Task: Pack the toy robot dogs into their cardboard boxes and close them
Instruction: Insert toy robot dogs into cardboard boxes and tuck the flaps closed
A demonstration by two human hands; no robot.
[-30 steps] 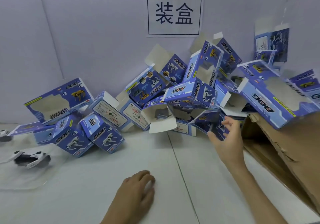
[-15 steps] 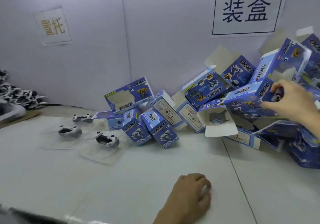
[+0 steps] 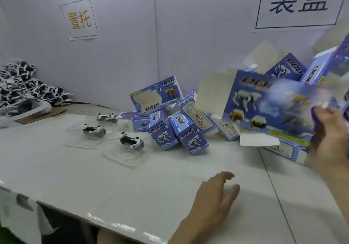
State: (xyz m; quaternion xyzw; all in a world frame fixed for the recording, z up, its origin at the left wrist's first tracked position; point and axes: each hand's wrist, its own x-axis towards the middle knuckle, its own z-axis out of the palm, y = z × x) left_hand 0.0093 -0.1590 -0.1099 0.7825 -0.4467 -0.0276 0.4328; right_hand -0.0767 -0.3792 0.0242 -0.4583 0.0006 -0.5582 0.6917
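My right hand grips a blue "DOG" cardboard box by its right end, lifted off the pile with its white flaps open; the box is blurred. My left hand hovers just above the white table, fingers spread, holding nothing. Three black-and-white toy robot dogs lie in clear plastic trays at centre left: one nearest, one behind it, one farthest. A heap of blue boxes leans against the back wall.
A large pile of loose black-and-white robot dogs sits at far left on cardboard. Paper signs hang on the purple back wall. The table's front edge runs diagonally at lower left.
My right hand has pulled a blue box out of the heap and lifted it towards me. My left hand has risen from the table and spread its fingers. The view has swung left.
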